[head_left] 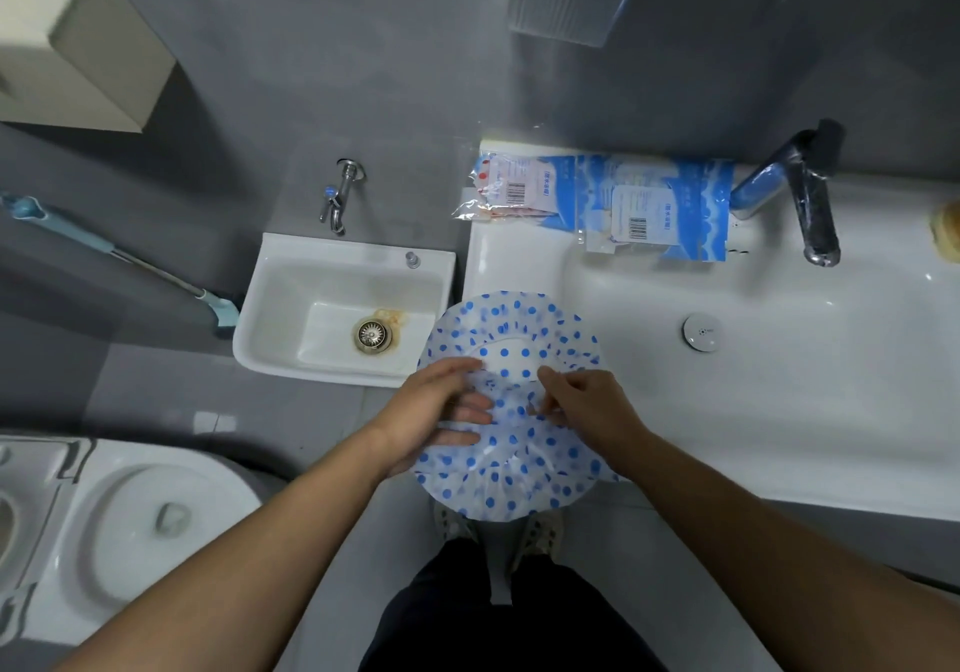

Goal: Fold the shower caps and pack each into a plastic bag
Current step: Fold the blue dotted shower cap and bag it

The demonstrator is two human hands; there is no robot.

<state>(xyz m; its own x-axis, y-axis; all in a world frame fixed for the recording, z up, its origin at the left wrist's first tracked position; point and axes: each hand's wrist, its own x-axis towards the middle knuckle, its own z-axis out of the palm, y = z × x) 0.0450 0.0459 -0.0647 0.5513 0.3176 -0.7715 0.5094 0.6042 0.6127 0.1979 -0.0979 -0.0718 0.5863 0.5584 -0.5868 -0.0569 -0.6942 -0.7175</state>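
The long white washbasin point(779, 385) fills the right side of the room, its dark tap point(810, 204) standing at the back and a round white drain plug point(702, 332) near the middle. To its left, lower down, sits a smaller white sink point(291, 308) with a rusty drain point(373, 335) and a chrome wall tap point(340, 196) above it. A toilet point(130, 526) with its lid down is at the lower left, and a blue-handled mop point(119, 250) leans by the grey wall.

The shower cap point(511, 411), clear with blue dots, is spread open over the washbasin's near left corner, held between 2 hands with its front edge hanging past the rim. The left hand point(441, 411) lies partly under the thin plastic, fingers stretched flat; whether it pinches the cap or just supports it is hard to tell through the film. The right hand point(582, 401) has its fingers bunched, nipping the cap's material near the middle.

At the back of the washbasin's ledge, well apart from the cap, lie the plastic bags point(623, 204), blue-and-white printed packets overlapping in a loose row, 1 reddish one point(498, 188) at the left end.
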